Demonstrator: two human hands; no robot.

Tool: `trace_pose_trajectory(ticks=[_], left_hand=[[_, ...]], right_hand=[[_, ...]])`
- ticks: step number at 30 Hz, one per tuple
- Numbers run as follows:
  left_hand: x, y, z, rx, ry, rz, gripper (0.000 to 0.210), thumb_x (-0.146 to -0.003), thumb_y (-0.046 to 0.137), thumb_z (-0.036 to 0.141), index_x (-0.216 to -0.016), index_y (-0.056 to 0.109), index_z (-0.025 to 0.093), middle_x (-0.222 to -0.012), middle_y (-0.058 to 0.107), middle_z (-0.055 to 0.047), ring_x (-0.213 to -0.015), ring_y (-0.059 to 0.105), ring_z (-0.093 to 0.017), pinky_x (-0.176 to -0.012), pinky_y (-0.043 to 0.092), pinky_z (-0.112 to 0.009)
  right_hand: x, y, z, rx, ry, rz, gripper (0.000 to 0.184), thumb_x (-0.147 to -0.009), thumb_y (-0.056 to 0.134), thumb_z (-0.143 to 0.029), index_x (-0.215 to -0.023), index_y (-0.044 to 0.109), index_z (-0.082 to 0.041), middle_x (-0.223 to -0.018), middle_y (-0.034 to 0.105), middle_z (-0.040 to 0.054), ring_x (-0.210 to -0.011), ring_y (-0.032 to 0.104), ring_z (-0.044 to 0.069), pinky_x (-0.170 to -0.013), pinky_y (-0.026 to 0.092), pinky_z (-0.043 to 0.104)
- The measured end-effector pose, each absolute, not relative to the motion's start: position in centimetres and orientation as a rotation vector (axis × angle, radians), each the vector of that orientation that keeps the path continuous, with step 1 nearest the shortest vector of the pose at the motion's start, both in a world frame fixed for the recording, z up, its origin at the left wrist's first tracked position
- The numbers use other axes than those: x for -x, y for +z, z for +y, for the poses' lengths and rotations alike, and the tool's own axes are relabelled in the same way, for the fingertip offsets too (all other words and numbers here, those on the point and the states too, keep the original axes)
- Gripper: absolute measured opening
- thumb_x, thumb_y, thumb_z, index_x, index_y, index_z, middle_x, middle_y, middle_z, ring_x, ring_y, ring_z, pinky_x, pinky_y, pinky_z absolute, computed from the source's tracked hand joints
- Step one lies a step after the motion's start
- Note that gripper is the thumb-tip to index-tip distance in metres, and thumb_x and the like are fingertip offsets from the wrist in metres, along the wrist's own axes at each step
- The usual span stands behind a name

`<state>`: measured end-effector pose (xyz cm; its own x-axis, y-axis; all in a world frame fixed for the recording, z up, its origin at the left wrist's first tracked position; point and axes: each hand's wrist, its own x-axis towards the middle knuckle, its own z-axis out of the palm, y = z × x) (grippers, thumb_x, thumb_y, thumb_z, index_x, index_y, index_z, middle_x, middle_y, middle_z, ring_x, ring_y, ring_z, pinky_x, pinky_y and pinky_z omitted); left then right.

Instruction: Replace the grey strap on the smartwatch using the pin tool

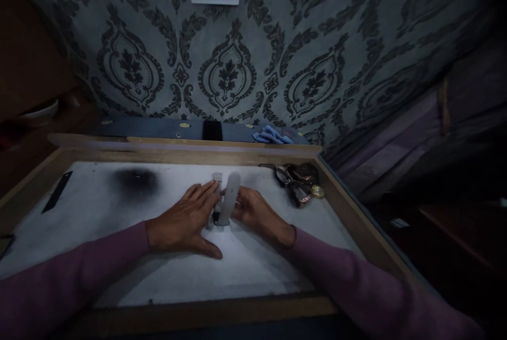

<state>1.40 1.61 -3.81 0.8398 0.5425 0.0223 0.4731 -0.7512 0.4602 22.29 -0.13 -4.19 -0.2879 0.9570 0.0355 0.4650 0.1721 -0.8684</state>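
A wristwatch with a pale grey strap (232,200) lies in the middle of the white board, one strap end bent upward. My left hand (184,221) rests flat beside it with fingers stretched out. Its fingertips touch the strap's other part near the buckle (217,177). From the other side, my right hand (255,213) pinches the raised strap between curled fingers and thumb. A small dark part shows at the near end of the strap; the watch face cannot be made out.
A wooden frame (222,158) borders the white board (158,282). At the back right lie sunglasses (299,192) and a gold-coloured round piece (318,191). A black strip (57,192) lies at left. Behind the frame are a dark phone-like object (212,130) and a blue cloth (272,134).
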Motion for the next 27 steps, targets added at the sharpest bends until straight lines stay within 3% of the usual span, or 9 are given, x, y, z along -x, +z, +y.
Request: trace_pose_trajectory(ticks=[6, 12, 15, 17, 20, 23, 27], left_hand=[[-1.5, -3.4, 1.6, -2.58, 0.217, 0.724, 0.112, -0.069, 0.068, 0.075, -0.153, 0.021, 0.019, -0.16, 0.024, -0.019, -0.148, 0.019, -0.041, -0.12, 0.014, -0.059], [-1.2, -3.0, 2.0, -2.568, 0.152, 0.726, 0.099, -0.069, 0.072, 0.069, -0.144, 0.035, 0.015, -0.16, 0.021, -0.022, -0.149, 0.014, -0.042, -0.118, 0.016, -0.061], [-0.2, -2.3, 2.8, -2.542, 0.108, 0.661, 0.09, -0.074, 0.072, 0.06, -0.145, 0.035, 0.016, -0.161, 0.019, -0.021, -0.149, 0.015, -0.041, -0.118, 0.021, -0.059], [0.4, -1.8, 3.4, -2.528, 0.042, 0.615, 0.082, -0.08, 0.068, 0.057, -0.146, 0.034, 0.019, -0.163, 0.017, -0.017, -0.15, 0.013, -0.038, -0.118, 0.022, -0.057], [0.7, -1.3, 3.5, -2.509, 0.016, 0.613, 0.063, -0.095, 0.046, 0.057, -0.146, 0.035, 0.021, -0.163, 0.02, -0.014, -0.151, 0.013, -0.032, -0.12, 0.02, -0.053], [0.1, -1.3, 2.6, -2.5, -0.009, 0.72, 0.078, -0.092, 0.044, 0.069, -0.147, 0.032, 0.016, -0.162, 0.018, -0.018, -0.151, 0.01, -0.033, -0.12, 0.018, -0.054], [-1.1, -1.6, 1.3, -2.53, -0.03, 0.838, 0.09, -0.089, 0.048, 0.071, -0.15, 0.023, 0.01, -0.162, 0.013, -0.022, -0.151, 0.006, -0.033, -0.121, 0.013, -0.054]], right_hand=[[-21.6, -2.0, -1.3, 1.173, 1.247, -1.755, 0.023, -0.083, 0.061, -0.027, -0.101, 0.071, -0.015, -0.061, 0.056, -0.0033, -0.05, 0.039, 0.009, -0.049, 0.032, 0.02], [-21.7, -1.7, -2.9, 1.0, 1.456, -1.714, 0.017, -0.08, 0.059, -0.023, -0.069, 0.068, -0.014, -0.058, 0.049, -0.0037, -0.053, 0.039, 0.008, -0.052, 0.034, 0.02], [-22.2, -1.5, -3.7, 0.944, 1.447, -1.899, 0.02, -0.078, 0.052, -0.015, -0.064, 0.067, -0.013, -0.057, 0.044, -0.0043, -0.053, 0.036, 0.008, -0.051, 0.031, 0.02], [-22.5, -1.3, -4.2, 0.937, 1.329, -2.102, 0.023, -0.074, 0.048, -0.008, -0.068, 0.07, -0.013, -0.056, 0.046, -0.0044, -0.052, 0.038, 0.008, -0.052, 0.031, 0.02], [-22.8, -1.2, -4.9, 0.971, 1.08, -2.341, 0.031, -0.072, 0.048, -0.004, -0.083, 0.075, -0.013, -0.057, 0.058, -0.0025, -0.049, 0.045, 0.009, -0.053, 0.034, 0.021], [-22.9, -1.3, -5.5, 0.971, 0.882, -2.486, 0.042, -0.073, 0.051, -0.004, -0.106, 0.074, -0.015, -0.076, 0.075, 0.0051, -0.056, 0.061, 0.013, -0.058, 0.041, 0.024], [-23.0, -1.0, -6.1, 0.94, 0.663, -2.686, 0.052, -0.073, 0.055, -0.004, -0.121, 0.068, -0.015, -0.078, 0.077, 0.007, -0.061, 0.067, 0.018, -0.056, 0.041, 0.026]])
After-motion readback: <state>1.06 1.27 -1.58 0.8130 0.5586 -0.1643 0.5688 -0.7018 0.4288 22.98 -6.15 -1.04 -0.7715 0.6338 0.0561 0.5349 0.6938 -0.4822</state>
